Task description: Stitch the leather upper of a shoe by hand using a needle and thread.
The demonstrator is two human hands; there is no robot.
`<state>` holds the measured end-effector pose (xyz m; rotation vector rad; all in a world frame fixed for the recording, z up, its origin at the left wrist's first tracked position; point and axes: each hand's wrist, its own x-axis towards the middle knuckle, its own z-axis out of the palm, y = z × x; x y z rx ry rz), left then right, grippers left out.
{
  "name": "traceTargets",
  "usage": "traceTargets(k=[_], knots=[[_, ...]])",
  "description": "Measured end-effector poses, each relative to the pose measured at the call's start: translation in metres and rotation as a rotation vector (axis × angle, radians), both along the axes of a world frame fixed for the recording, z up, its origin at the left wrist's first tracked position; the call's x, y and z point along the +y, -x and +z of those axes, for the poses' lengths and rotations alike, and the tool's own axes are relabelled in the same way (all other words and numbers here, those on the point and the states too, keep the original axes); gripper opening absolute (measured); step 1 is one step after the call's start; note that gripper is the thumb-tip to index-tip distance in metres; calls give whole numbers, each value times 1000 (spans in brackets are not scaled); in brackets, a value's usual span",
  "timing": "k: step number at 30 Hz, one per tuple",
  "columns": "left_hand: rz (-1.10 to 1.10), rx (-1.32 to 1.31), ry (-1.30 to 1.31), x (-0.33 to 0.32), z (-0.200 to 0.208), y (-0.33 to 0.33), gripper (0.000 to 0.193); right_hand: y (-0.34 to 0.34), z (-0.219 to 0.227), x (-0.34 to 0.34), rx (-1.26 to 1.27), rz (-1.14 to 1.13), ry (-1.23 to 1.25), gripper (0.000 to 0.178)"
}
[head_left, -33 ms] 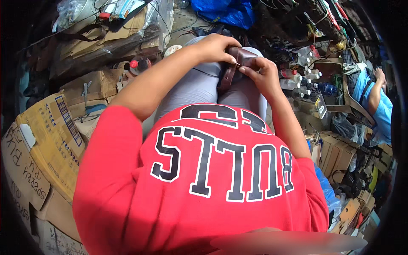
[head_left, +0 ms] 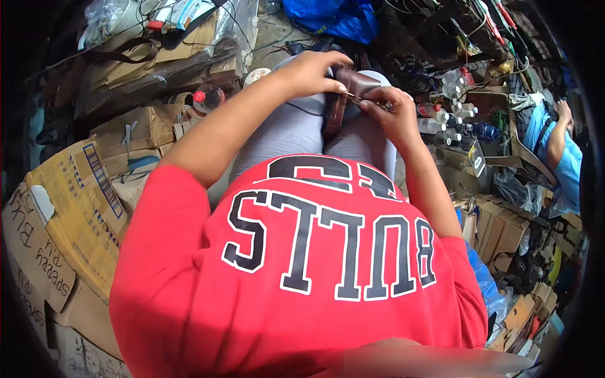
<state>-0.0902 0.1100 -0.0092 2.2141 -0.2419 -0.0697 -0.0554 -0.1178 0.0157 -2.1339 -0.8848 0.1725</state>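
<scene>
Between my knees sits a glossy dark brown leather piece [head_left: 359,83], possibly a shoe, with a narrow stitched strip hanging toward me. My left hand [head_left: 315,72] grips its left side, fingers bent over the far edge and thumb on the near side. My right hand [head_left: 392,108] is closed in a pinch at the leather's right side. From that pinch a thin needle-like tool [head_left: 351,96] points left, close to my left thumb. Its tip and any thread are too small to make out.
Cardboard boxes [head_left: 75,208] crowd my left, with scissors [head_left: 128,137] upright near a red-capped bottle [head_left: 207,99]. Several bottles [head_left: 450,113] stand at right. A blue plastic sheet [head_left: 334,17] lies ahead. Another person's arm [head_left: 558,135] shows at far right.
My left hand has drawn back slightly to the left, and more of the needle-like tool shows between the hands. The leather has turned a little; my right hand stays almost in place.
</scene>
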Motion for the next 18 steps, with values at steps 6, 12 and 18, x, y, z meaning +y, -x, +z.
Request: traceTargets(k=[6, 12, 18], knots=[[-32, -219, -328, 12, 6, 82, 30, -1, 6, -4, 73, 28, -42, 12], [267, 162, 806, 19, 46, 95, 11, 0, 8, -2, 77, 84, -13, 13], [-112, -176, 1235, 87, 134, 89, 27, -3, 6, -15, 331, 72, 29, 17]])
